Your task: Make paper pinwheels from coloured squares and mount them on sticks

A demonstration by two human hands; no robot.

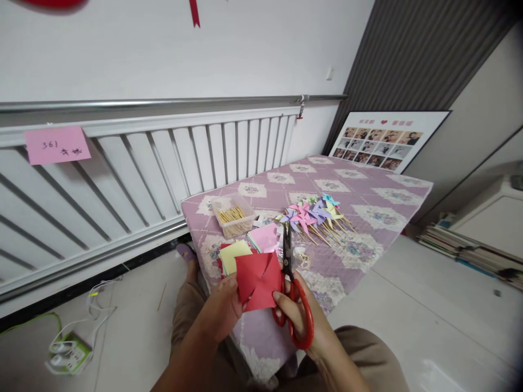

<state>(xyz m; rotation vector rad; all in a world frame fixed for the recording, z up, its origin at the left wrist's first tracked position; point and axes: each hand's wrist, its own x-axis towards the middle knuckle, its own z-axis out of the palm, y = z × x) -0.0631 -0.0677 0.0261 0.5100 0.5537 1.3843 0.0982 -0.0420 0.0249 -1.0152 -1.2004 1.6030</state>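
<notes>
A square of red paper (259, 286), with slits cut inward from its corners, is held up in front of me. My left hand (224, 305) grips its left edge, the fingers partly hidden behind it. My right hand (300, 305) holds scissors (288, 256) with red handles and dark blades pointing away from me. The right thumb also touches the paper's right edge. Just beyond lie stacks of yellow paper (233, 256) and pink paper (265, 238). Finished paper pinwheels (304, 215) on sticks lie in a pile farther off.
A clear plastic box (232, 228) of wooden sticks stands on the table with a lilac patterned cloth (327, 182). A small bag of bits (301, 257) lies near the blades. A white radiator (163, 158) runs along the wall. On the floor at left sits a power strip (73, 354).
</notes>
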